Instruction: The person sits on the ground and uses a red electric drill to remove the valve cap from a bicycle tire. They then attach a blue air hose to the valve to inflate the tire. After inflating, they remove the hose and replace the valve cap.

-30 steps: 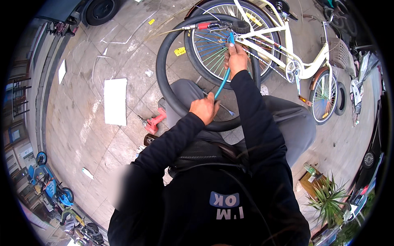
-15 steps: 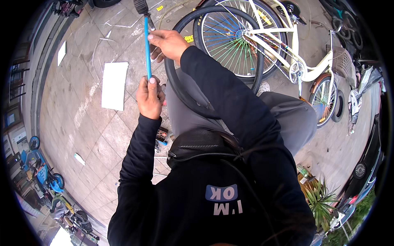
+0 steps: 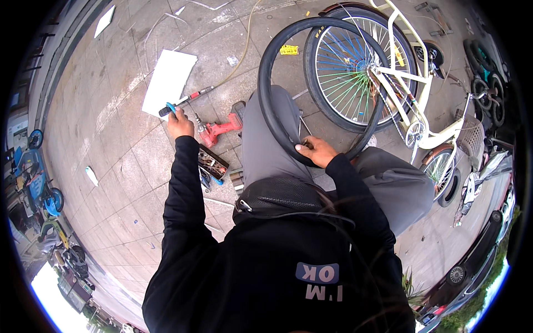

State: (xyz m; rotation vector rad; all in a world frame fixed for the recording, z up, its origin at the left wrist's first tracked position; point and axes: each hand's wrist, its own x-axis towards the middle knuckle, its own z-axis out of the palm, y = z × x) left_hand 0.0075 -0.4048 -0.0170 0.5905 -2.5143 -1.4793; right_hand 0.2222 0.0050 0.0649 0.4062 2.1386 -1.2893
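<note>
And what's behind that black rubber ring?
Part of a spoked bike wheel and a grey trouser leg. What the black rubber ring and right hand cover can't be seen.

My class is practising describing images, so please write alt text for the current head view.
A person's right hand grips a black rubber ring while the left hand holds a blue hose by a white sheet. Ahead to the right is a cream bicycle; a red drill lies on the paving.
</note>
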